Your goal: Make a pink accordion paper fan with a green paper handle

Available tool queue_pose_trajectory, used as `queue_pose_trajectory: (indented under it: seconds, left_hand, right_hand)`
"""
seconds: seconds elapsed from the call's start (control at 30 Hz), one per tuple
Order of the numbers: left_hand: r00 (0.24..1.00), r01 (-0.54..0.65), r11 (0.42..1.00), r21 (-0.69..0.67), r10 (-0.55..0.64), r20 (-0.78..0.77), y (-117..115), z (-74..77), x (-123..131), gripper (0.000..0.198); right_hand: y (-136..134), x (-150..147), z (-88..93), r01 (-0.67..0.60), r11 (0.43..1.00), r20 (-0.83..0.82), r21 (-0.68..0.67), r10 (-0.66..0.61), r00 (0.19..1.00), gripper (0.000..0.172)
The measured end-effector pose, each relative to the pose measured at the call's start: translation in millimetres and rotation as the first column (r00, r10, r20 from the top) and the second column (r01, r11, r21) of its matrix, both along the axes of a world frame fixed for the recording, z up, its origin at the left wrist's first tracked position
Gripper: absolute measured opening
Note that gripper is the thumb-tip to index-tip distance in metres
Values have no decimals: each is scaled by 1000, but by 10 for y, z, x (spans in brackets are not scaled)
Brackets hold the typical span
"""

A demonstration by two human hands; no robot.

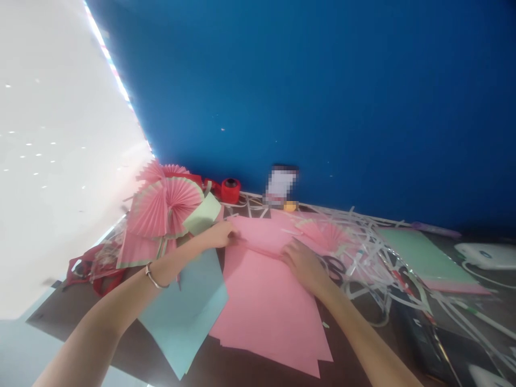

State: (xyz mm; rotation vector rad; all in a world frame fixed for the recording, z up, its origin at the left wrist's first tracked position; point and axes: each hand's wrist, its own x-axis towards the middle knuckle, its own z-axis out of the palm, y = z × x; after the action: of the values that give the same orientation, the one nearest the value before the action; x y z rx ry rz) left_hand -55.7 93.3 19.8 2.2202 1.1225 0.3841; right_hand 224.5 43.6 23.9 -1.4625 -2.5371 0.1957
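Note:
On top of a stack of pink sheets (274, 312), the top pink sheet of paper (262, 234) has its edge raised or folded across its width. My left hand (221, 234) is closed on the left end of that edge, fingertips curled in. At the right end my right hand (300, 260) is closed as well, its fingers bent over the paper; the thumb is hard to make out. Blue paper (189, 306) lies beneath my left forearm. Black-handled scissors (334, 267) rest just right of my right hand.
Pleated pink paper fans (167, 207) and a light green slip (203, 214) are at the left. A red tape roll (230, 191) and a phone (281, 184) stand by the blue wall. White paper strips (366, 252) tangle at right, near green sheets (427, 258) and a white device (486, 255).

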Motion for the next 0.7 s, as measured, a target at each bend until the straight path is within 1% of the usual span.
queue_pose_trajectory:
  seconds: [0.07, 0.13, 0.2, 0.27, 0.33, 0.4, 0.47, 0.53, 0.6, 0.7]
  left_hand:
    - [999, -15, 1000, 17, 15, 39, -30, 24, -11, 9]
    - [996, -24, 1000, -3, 24, 82, -51, 50, -31, 12]
    - [996, -17, 1000, -12, 18, 82, -60, 81, -54, 14]
    - [1000, -3, 1000, 15, 3, 31, -65, 120, -64, 14]
    - [998, 15, 996, 85, -9, -69, -82, 169, -40, 14]
    - [984, 47, 983, 175, -15, -177, -124, 223, 34, 13]
    - [971, 94, 967, 238, -37, -234, -186, 269, 156, 14]
    - [970, 148, 962, 231, -96, -223, -245, 297, 297, 18]
    - [983, 123, 971, 204, -91, -161, -276, 304, 417, 19]
    - [995, 103, 990, 92, -101, -24, -262, 289, 508, 17]
  right_hand:
    - [-39, 50, -12, 34, 999, -12, 16, -33, 999, 20]
    - [-69, 121, -24, 49, 998, -69, -33, -52, 996, 22]
    - [-84, 191, -32, 35, 996, -156, -81, -48, 987, 22]
    - [-90, 233, -31, 26, 994, -232, -102, -49, 971, 22]
    - [-93, 233, -17, 33, 992, -272, -118, -64, 960, 21]
    - [-96, 198, 12, 38, 990, -277, -139, -75, 958, 22]
    - [-102, 146, 56, 39, 987, -262, -156, -80, 962, 22]
    - [-113, 101, 114, 42, 986, -249, -162, -82, 965, 22]
    - [-126, 83, 178, 43, 985, -250, -167, -85, 965, 21]
    - [-147, 104, 263, 43, 983, -239, -181, -86, 967, 21]
